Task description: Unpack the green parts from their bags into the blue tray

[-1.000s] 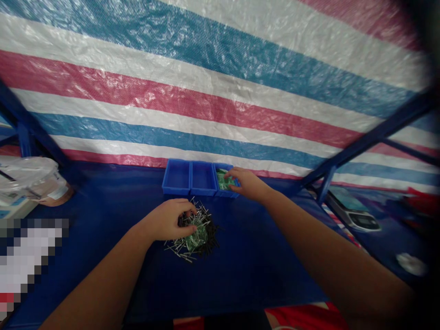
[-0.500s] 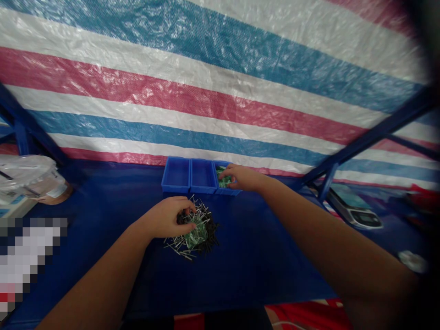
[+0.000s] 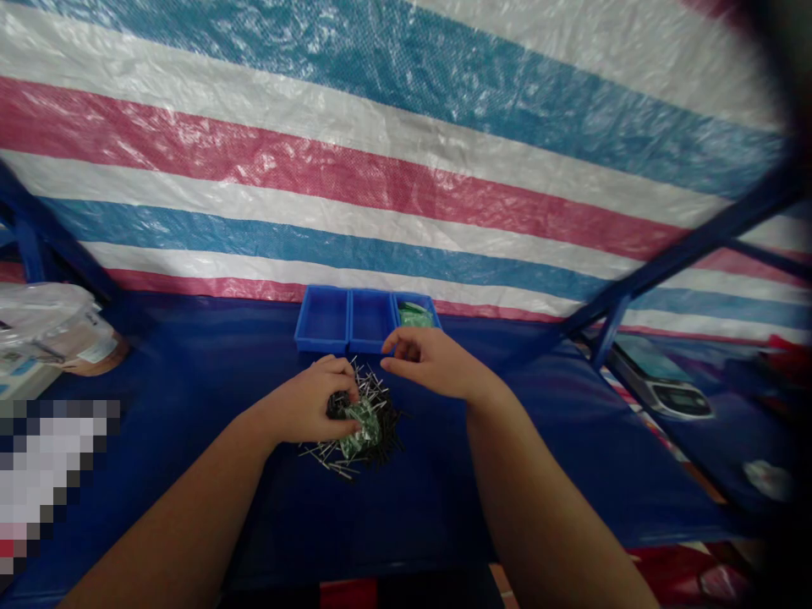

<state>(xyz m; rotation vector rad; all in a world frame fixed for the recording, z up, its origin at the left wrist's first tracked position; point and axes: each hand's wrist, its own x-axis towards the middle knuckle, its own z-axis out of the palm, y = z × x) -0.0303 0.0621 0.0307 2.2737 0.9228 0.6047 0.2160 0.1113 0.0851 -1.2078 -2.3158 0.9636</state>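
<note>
My left hand (image 3: 310,403) rests in a loose heap of small pin-like components (image 3: 374,431) with black bodies and metal leads, its fingers closed among them. A green-printed plastic bag (image 3: 361,430) lies in the heap, next to my fingertips. My right hand (image 3: 431,364) hangs just above and to the right of the heap, fingers loosely apart and holding nothing. Behind it stand three joined blue plastic bins; the right-hand bin (image 3: 426,311) holds a green packet (image 3: 414,315), and the other two bins (image 3: 323,317) (image 3: 371,321) look bare.
A blue table surface (image 3: 507,474) runs under everything, backed by a striped plastic tarp (image 3: 381,169). Blue metal frame bars (image 3: 685,254) cross at the right. A digital scale (image 3: 660,385) sits low right, and a plastic-wrapped container (image 3: 54,326) sits at left.
My right hand has come back from the right-hand bin toward the heap, and its fingers have left the green packet. My left hand stays in the heap. The view has tilted slightly.
</note>
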